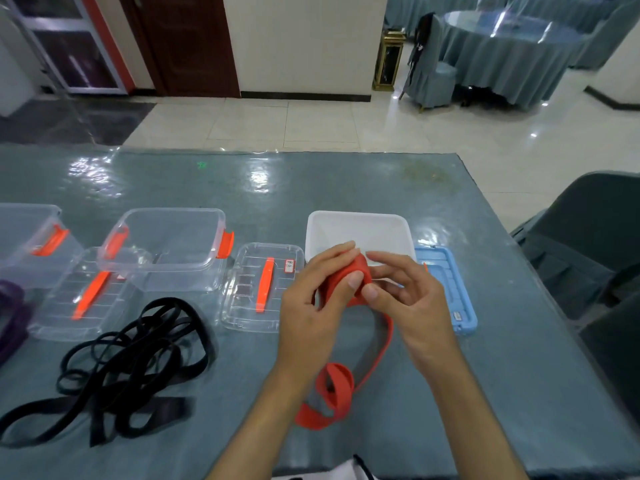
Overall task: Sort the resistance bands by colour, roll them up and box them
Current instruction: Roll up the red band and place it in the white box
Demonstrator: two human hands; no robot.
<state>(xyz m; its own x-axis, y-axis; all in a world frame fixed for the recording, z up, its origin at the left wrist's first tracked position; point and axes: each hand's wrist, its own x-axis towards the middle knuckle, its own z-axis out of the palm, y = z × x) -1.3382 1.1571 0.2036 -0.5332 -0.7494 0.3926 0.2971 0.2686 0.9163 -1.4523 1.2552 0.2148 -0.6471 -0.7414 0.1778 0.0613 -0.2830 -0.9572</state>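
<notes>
Step in hand: rolling the flat red rubber resistance band (346, 282).

At frame centre, left hand (313, 296) and right hand (403, 292) both pinch the roll; its tail lies on the surface (346, 181). Next: wind in the tail, then box it, probably in the white rectangular plastic box (360, 226).

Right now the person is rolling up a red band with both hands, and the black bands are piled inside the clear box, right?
Not quite. The head view shows the black bands lying loose on the table, in front of the clear box, which holds none. The rest is right: both hands, left and right, are rolling the red band.
</notes>
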